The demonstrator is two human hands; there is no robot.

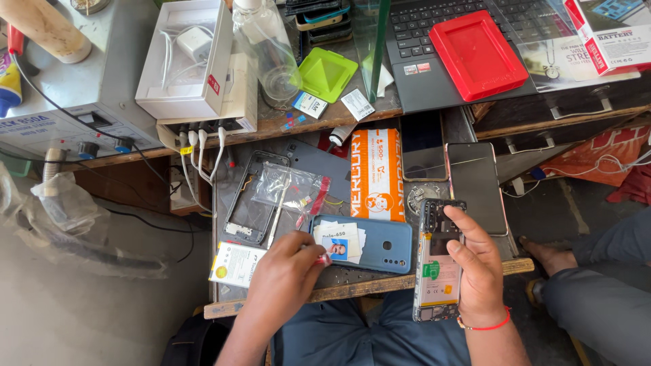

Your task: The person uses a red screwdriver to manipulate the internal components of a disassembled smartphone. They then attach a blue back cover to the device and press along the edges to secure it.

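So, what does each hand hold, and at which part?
The right hand holds an opened phone by its right edge, thumb on its upper part. The left hand pinches a small red thing at the fingertips; what it is cannot be told.

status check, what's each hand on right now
Right hand grips opened phone, back off, internals showing. Left hand pinches small red item beside blue back cover. Bench crowded: plastic bag, phone frame close by.
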